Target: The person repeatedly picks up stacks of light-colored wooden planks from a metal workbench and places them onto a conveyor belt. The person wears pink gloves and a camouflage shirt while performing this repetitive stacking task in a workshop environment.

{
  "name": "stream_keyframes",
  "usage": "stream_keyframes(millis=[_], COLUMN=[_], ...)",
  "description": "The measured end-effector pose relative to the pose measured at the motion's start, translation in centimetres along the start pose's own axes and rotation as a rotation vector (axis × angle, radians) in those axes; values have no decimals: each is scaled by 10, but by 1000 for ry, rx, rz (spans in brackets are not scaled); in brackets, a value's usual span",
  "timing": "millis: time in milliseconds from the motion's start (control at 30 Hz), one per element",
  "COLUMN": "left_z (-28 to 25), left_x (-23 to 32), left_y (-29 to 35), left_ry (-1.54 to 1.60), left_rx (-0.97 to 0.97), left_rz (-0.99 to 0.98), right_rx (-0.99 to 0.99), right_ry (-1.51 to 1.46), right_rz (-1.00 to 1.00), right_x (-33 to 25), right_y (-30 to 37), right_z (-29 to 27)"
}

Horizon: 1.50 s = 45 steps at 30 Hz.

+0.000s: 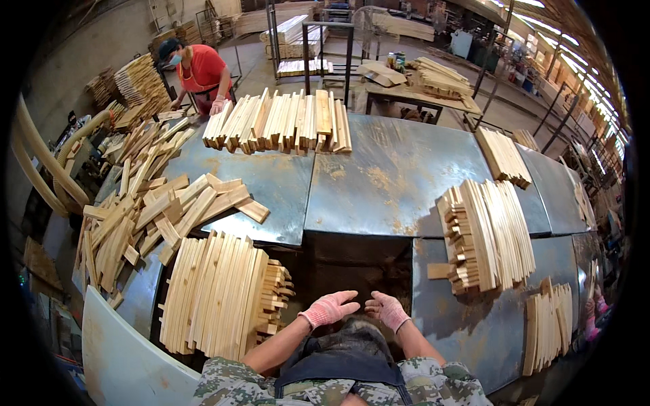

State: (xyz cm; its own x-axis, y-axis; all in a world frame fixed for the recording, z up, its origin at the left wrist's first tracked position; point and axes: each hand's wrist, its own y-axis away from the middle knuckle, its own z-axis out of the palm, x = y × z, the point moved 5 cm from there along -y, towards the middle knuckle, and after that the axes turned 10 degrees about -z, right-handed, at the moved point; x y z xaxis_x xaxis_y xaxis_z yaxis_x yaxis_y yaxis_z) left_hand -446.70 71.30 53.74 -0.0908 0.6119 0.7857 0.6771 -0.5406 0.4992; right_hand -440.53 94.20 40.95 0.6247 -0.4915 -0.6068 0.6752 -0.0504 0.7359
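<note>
My left hand, in a pink and white knit glove, hovers in front of my body with its fingers stretched out and nothing in them. Facing it, my right hand wears a matching glove and is likewise empty, fingers extended. A small gap separates the fingertips. Left of my left hand lies a thick stack of wooden strips, its uneven ends toward me. Farther off on the right, another stack of wooden strips rests on the metal table, apart from my right hand.
Loose wooden pieces are heaped at the left. A row of strips lies along the far edge, where a co-worker in red stands. More strips lie at the right and far right. A dark gap opens between tabletops.
</note>
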Motion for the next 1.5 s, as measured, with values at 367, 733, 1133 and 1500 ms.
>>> stream_keyframes(millis=[367,733,1133,1500], left_z=[-149,-438,-628,-667], left_x=[-54,-110,-208,-223], left_y=[-189,-420,-585,-620], left_ry=[639,595,162,-59], left_rx=[127,727,1034,718], left_rz=[-173,-545,-500,-705], right_rx=[-153,162,167,-60], right_ry=[702,1305,72,1024], right_rz=[-201,-465,-602,-530], right_x=[-189,-490,-526,-572], right_y=[-284,-567,-705,-739], right_z=[87,196,273,341])
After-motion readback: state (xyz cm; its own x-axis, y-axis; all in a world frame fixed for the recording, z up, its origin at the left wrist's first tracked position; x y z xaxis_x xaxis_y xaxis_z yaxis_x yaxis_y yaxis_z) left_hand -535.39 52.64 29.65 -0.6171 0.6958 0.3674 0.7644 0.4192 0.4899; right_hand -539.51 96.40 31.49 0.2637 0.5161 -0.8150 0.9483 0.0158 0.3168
